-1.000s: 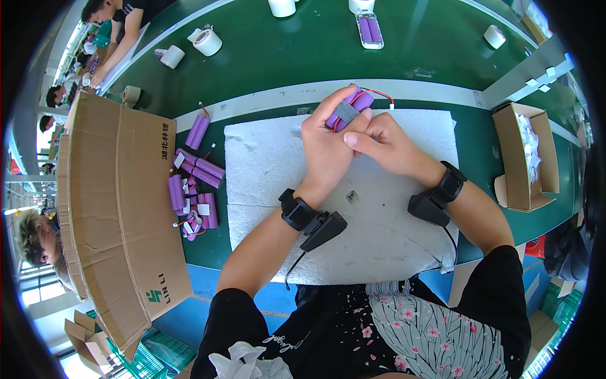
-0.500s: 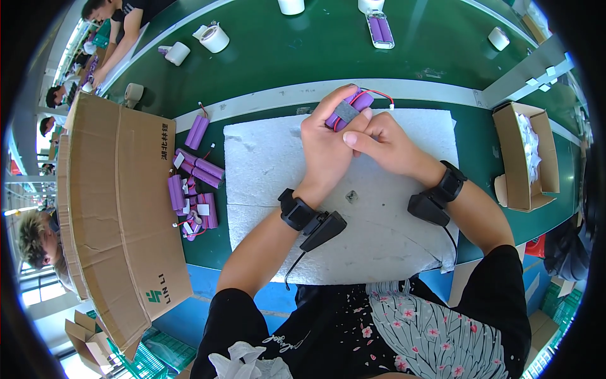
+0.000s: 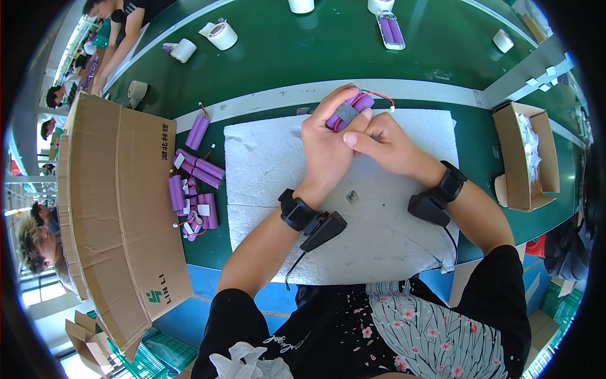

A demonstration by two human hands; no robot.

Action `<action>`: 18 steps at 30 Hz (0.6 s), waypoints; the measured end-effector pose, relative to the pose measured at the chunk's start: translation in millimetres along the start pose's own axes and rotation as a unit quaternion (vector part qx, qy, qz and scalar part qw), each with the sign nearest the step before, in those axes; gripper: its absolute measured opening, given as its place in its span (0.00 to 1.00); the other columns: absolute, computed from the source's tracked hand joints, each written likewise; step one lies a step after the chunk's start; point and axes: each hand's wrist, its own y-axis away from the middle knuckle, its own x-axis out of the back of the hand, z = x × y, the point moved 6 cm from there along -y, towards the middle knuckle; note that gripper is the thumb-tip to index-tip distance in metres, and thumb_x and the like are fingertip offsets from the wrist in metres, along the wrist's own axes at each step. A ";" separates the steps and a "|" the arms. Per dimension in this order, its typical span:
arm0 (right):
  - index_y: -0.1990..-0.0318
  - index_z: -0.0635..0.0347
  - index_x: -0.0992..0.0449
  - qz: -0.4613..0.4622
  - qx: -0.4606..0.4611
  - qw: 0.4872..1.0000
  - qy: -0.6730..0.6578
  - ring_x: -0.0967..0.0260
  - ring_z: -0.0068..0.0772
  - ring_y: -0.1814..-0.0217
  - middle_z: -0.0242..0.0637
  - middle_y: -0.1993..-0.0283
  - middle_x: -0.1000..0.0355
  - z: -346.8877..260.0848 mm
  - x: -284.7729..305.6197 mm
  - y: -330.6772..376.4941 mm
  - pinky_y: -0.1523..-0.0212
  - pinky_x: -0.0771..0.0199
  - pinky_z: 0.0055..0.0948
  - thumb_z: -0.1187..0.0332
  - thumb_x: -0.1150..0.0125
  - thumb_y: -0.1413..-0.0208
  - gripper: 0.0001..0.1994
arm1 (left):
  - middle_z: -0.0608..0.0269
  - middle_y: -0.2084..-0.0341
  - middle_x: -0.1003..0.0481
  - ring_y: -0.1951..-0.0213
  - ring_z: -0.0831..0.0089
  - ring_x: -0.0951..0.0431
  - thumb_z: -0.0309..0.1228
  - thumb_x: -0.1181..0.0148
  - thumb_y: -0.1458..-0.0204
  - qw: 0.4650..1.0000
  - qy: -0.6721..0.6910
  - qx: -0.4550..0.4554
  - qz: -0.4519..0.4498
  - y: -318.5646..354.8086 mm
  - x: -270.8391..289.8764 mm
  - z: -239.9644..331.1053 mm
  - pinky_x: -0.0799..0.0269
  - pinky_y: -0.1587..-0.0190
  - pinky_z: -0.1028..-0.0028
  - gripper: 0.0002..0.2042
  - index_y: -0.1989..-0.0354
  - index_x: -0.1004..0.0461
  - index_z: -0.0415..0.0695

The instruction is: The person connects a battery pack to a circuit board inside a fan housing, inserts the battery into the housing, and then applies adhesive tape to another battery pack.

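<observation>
Above the far part of the white foam pad [image 3: 391, 246], a purple battery pack [image 3: 362, 102] with a grey strip round its middle is in my hands. My left hand [image 3: 326, 142] wraps round it, the index finger along its far left side and the thumb across it. From the right my right hand [image 3: 390, 144] meets it, fingers curled against the pack's near end and partly hidden, thumb lying over my left hand. A red wire [image 3: 382, 96] loops off the pack to a small white connector [image 3: 392, 109].
Several purple battery packs [image 3: 203, 167] lie left of the pad beside a large cardboard box [image 3: 126, 208]. An open carton [image 3: 511, 167] with white pieces stands at right. Across the pale rail [image 3: 416, 91], white rolls [image 3: 222, 36] and a pack [image 3: 391, 31] sit on a green surface. A co-worker [image 3: 129, 31] is far left.
The white rolls and the pack on the far green surface have shifted a little to the right. My hands and the battery pack in them stay almost still.
</observation>
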 end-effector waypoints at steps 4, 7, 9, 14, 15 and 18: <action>0.77 0.67 0.23 0.003 0.003 1.000 0.000 0.38 0.15 0.78 0.32 0.81 0.30 1.8 -0.6 -0.3 0.78 0.41 0.19 0.58 0.43 0.44 0.19 | 0.59 0.57 0.25 0.60 0.78 0.25 0.22 0.37 0.54 1.000 -0.003 -0.001 -0.001 0.0 0.0 0.1 0.29 0.59 0.79 0.15 0.56 0.25 0.39; 0.77 0.67 0.23 0.006 0.007 1.000 0.003 0.40 0.15 0.79 0.31 0.82 0.31 2.2 -0.1 0.2 0.79 0.44 0.19 0.58 0.43 0.44 0.19 | 0.58 0.56 0.25 0.59 0.78 0.26 0.23 0.37 0.54 1.000 -0.007 -0.022 -0.001 -0.3 -0.7 2.0 0.29 0.58 0.78 0.15 0.56 0.25 0.39; 0.78 0.66 0.24 0.010 0.012 1.000 0.009 0.43 0.15 0.80 0.29 0.83 0.33 2.5 0.5 0.7 0.80 0.46 0.20 0.57 0.43 0.44 0.19 | 0.57 0.55 0.26 0.58 0.75 0.26 0.23 0.36 0.54 1.000 -0.005 -0.018 -0.006 -0.2 -1.4 2.2 0.29 0.57 0.77 0.15 0.57 0.26 0.38; 0.80 0.65 0.25 0.008 0.007 1.000 0.020 0.45 0.14 0.81 0.27 0.85 0.35 6.9 2.1 0.9 0.81 0.49 0.20 0.57 0.42 0.44 0.20 | 0.56 0.54 0.27 0.57 0.74 0.26 0.24 0.36 0.55 1.000 -0.005 -0.018 -0.010 -0.4 -1.3 1.4 0.29 0.57 0.76 0.14 0.58 0.26 0.38; 0.80 0.66 0.25 -0.002 -0.006 1.000 0.027 0.42 0.16 0.79 0.29 0.83 0.34 6.3 1.8 1.1 0.78 0.46 0.21 0.58 0.44 0.43 0.20 | 0.56 0.54 0.27 0.57 0.74 0.26 0.24 0.36 0.55 1.000 -0.005 -0.018 -0.010 -0.3 -1.2 1.3 0.29 0.57 0.76 0.14 0.58 0.26 0.38; 0.79 0.67 0.26 -0.023 -0.033 0.998 0.042 0.37 0.19 0.74 0.33 0.79 0.30 7.4 1.5 2.0 0.73 0.39 0.21 0.59 0.47 0.42 0.20 | 0.55 0.54 0.27 0.57 0.73 0.26 0.24 0.36 0.55 1.000 -0.009 -0.022 -0.009 0.0 -0.9 1.4 0.29 0.56 0.76 0.14 0.58 0.25 0.38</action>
